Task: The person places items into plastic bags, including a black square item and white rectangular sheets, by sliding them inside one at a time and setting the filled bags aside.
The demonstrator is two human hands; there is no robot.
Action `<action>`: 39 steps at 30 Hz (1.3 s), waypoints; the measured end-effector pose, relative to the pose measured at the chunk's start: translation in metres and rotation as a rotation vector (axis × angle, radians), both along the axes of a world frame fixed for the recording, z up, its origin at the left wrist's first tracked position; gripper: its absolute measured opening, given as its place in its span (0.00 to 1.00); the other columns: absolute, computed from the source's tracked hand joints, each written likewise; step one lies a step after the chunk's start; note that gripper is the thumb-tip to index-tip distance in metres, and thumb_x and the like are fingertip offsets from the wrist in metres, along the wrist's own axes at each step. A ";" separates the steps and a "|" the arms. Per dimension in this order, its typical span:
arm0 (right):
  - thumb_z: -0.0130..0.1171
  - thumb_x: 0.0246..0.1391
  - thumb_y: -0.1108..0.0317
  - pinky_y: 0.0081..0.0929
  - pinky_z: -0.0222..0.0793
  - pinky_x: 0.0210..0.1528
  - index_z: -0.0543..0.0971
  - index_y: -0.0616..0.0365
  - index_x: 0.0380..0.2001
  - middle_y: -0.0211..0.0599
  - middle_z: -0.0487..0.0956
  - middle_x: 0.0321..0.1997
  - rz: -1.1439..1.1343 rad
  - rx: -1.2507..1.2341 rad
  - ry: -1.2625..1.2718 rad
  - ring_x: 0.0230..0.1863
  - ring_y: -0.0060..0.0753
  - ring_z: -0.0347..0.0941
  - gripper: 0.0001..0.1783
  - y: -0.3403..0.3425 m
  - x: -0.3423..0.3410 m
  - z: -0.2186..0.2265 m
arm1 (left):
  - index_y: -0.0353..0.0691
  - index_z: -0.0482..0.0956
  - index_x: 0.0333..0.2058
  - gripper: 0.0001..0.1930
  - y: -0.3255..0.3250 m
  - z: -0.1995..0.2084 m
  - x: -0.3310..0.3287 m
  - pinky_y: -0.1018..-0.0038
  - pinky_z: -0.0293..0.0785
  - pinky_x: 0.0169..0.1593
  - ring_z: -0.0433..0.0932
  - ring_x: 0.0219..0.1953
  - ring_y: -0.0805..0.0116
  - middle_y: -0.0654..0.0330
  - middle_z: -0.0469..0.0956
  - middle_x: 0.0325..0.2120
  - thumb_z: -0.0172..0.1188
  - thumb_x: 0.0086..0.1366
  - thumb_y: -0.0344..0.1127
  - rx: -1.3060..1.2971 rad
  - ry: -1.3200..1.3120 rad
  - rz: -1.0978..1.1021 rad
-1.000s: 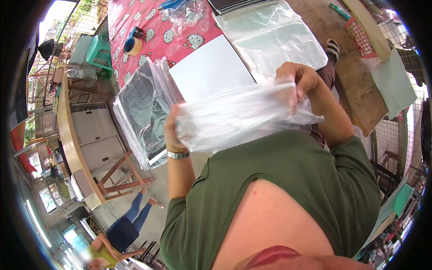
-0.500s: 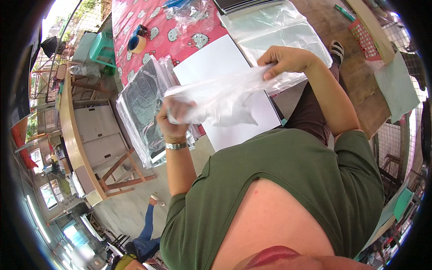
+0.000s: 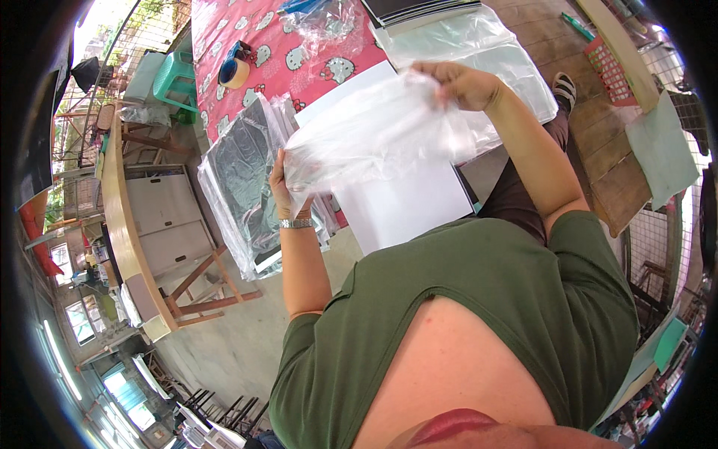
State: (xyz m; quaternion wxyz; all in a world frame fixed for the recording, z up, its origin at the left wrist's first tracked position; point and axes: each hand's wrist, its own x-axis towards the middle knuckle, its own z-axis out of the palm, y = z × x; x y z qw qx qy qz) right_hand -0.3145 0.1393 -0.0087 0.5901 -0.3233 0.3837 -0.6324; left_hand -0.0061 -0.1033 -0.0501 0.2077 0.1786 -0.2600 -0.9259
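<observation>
A clear plastic bag [image 3: 374, 138] stretches between the two hands above a smooth white panel [image 3: 407, 206], its thin film creased, shiny and blurred along the right end. The right hand [image 3: 471, 86] has its grip pinching the upper right part of the film, though the fingertips blur into it. The left hand [image 3: 288, 187] is at the bag's left end, partly veiled by the film; one digit stands upright at the edge, and whether that grip is spread or pressed together I cannot tell. A metal link watch [image 3: 295, 223] circles the left wrist.

The bag hides the panel's middle, and the green shirt [image 3: 464, 284] covers part of its near end. Left of it, dark flat pieces [image 3: 243, 168] lie stacked in wrinkled clear wrapping. Right of it, a pile of glossy plastic sleeves [image 3: 501, 82] spreads out, with black flat sheets [image 3: 419, 11] above, cut off by the top edge. A pink cloth [image 3: 273, 82] printed with white cartoon cat heads covers the desk [image 3: 209, 34]; on it are a tan tape roll in a blue dispenser [image 3: 234, 71] and crumpled clear plastic [image 3: 325, 26], its blue part cropped.
</observation>
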 end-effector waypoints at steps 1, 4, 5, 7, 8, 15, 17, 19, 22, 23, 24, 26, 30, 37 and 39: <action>0.54 0.49 0.66 0.19 0.68 0.36 0.68 0.60 0.44 0.35 0.75 0.37 -0.070 -0.036 -0.119 0.33 0.21 0.71 0.19 -0.002 -0.006 -0.005 | 0.30 0.71 0.44 0.18 -0.006 -0.007 0.000 0.57 0.67 0.53 0.72 0.48 0.58 0.49 0.73 0.44 0.51 0.62 0.39 -0.003 -0.029 -0.036; 0.54 0.42 0.72 0.27 0.69 0.40 0.67 0.61 0.40 0.44 0.74 0.38 -0.170 -0.184 -0.513 0.37 0.32 0.72 0.18 -0.025 -0.024 -0.016 | 0.33 0.73 0.39 0.14 -0.022 -0.011 -0.029 0.66 0.76 0.40 0.77 0.34 0.62 0.54 0.77 0.33 0.51 0.60 0.37 -0.138 -0.360 0.030; 0.52 0.43 0.71 0.29 0.69 0.41 0.68 0.60 0.42 0.43 0.74 0.37 -0.245 -0.074 -0.314 0.37 0.34 0.72 0.19 -0.039 -0.031 -0.035 | 0.35 0.74 0.38 0.12 -0.036 -0.019 -0.044 0.69 0.78 0.35 0.78 0.29 0.65 0.56 0.78 0.30 0.50 0.60 0.37 -0.205 -0.457 -0.001; 0.49 0.46 0.68 0.31 0.68 0.43 0.68 0.57 0.45 0.42 0.74 0.37 -0.373 0.146 0.088 0.37 0.37 0.71 0.19 -0.074 -0.034 -0.062 | 0.33 0.76 0.32 0.11 -0.060 -0.026 -0.068 0.72 0.74 0.32 0.77 0.28 0.63 0.54 0.77 0.26 0.49 0.57 0.34 -0.529 -0.728 0.112; 0.49 0.45 0.68 0.33 0.68 0.44 0.70 0.60 0.43 0.44 0.74 0.39 -0.411 0.202 0.405 0.38 0.40 0.72 0.19 -0.094 -0.022 -0.057 | 0.31 0.76 0.32 0.12 -0.081 -0.039 -0.062 0.71 0.72 0.32 0.78 0.30 0.60 0.51 0.78 0.27 0.49 0.56 0.34 -0.795 -0.899 0.189; 0.47 0.47 0.60 0.37 0.66 0.46 0.79 0.60 0.32 0.49 0.77 0.40 -0.368 0.487 1.707 0.41 0.47 0.72 0.17 -0.142 -0.034 -0.091 | 0.26 0.78 0.28 0.16 -0.113 -0.059 -0.100 0.62 0.69 0.39 0.77 0.36 0.47 0.38 0.77 0.26 0.47 0.52 0.35 -1.456 -1.367 -0.119; 0.47 0.48 0.59 0.38 0.67 0.45 0.80 0.60 0.29 0.48 0.78 0.37 -0.443 0.370 1.614 0.38 0.47 0.73 0.17 -0.144 -0.028 -0.076 | 0.28 0.78 0.27 0.16 -0.117 -0.051 -0.079 0.63 0.69 0.39 0.77 0.35 0.48 0.40 0.77 0.25 0.48 0.53 0.37 -1.664 -1.327 -0.043; 0.47 0.48 0.59 0.40 0.68 0.43 0.80 0.61 0.28 0.47 0.78 0.34 -0.514 0.291 1.426 0.34 0.47 0.74 0.18 -0.124 -0.033 -0.046 | 0.29 0.79 0.29 0.17 -0.086 -0.009 -0.084 0.65 0.69 0.38 0.78 0.34 0.51 0.42 0.77 0.25 0.50 0.54 0.40 -1.517 -1.303 0.081; 0.48 0.48 0.56 0.39 0.69 0.37 0.79 0.63 0.24 0.42 0.79 0.26 -0.564 0.300 1.236 0.27 0.43 0.74 0.19 -0.090 -0.037 0.026 | 0.30 0.79 0.29 0.15 -0.052 0.071 -0.078 0.75 0.65 0.29 0.72 0.23 0.70 0.57 0.76 0.20 0.53 0.56 0.39 -1.349 -0.981 0.271; 0.50 0.48 0.56 0.34 0.69 0.35 0.78 0.63 0.26 0.39 0.78 0.25 -0.456 0.308 1.000 0.27 0.37 0.74 0.18 -0.084 -0.021 0.061 | 0.30 0.79 0.29 0.14 -0.047 0.102 -0.057 0.78 0.62 0.27 0.68 0.21 0.77 0.63 0.74 0.18 0.54 0.57 0.38 -1.219 -0.909 0.305; 0.52 0.48 0.57 0.30 0.69 0.33 0.77 0.63 0.29 0.36 0.77 0.24 -0.366 0.329 0.768 0.27 0.32 0.74 0.18 -0.071 -0.009 0.099 | 0.29 0.79 0.29 0.12 -0.037 0.135 -0.044 0.80 0.60 0.25 0.65 0.21 0.80 0.66 0.73 0.19 0.54 0.57 0.35 -1.238 -0.911 0.242; 0.50 0.51 0.65 0.17 0.68 0.24 0.74 0.64 0.32 0.30 0.73 0.23 -0.147 0.252 0.930 0.19 0.21 0.69 0.12 -0.042 -0.008 0.150 | 0.30 0.79 0.28 0.10 -0.008 0.195 -0.026 0.83 0.58 0.25 0.63 0.20 0.83 0.68 0.71 0.19 0.54 0.57 0.32 -1.214 -0.897 0.179; 0.51 0.51 0.66 0.14 0.68 0.23 0.74 0.64 0.36 0.28 0.73 0.23 0.095 0.190 0.434 0.20 0.15 0.69 0.12 0.013 0.017 0.194 | 0.33 0.75 0.20 0.04 0.011 0.234 0.048 0.83 0.59 0.22 0.66 0.18 0.81 0.64 0.73 0.19 0.57 0.50 0.27 -0.909 -0.670 -0.002; 0.62 0.45 0.72 0.19 0.65 0.44 0.71 0.67 0.41 0.35 0.75 0.37 0.301 0.161 0.015 0.41 0.21 0.70 0.19 0.084 0.071 0.155 | 0.33 0.74 0.18 0.09 0.049 0.209 0.074 0.83 0.56 0.18 0.64 0.15 0.83 0.68 0.71 0.14 0.63 0.49 0.32 -0.636 -0.656 -0.843; 0.60 0.46 0.72 0.18 0.65 0.45 0.71 0.68 0.43 0.36 0.75 0.40 0.257 0.286 -0.046 0.41 0.22 0.70 0.20 0.094 0.074 0.129 | 0.34 0.74 0.24 0.08 0.058 0.171 0.085 0.84 0.58 0.21 0.66 0.20 0.84 0.69 0.73 0.20 0.61 0.53 0.33 -0.473 -0.773 -0.838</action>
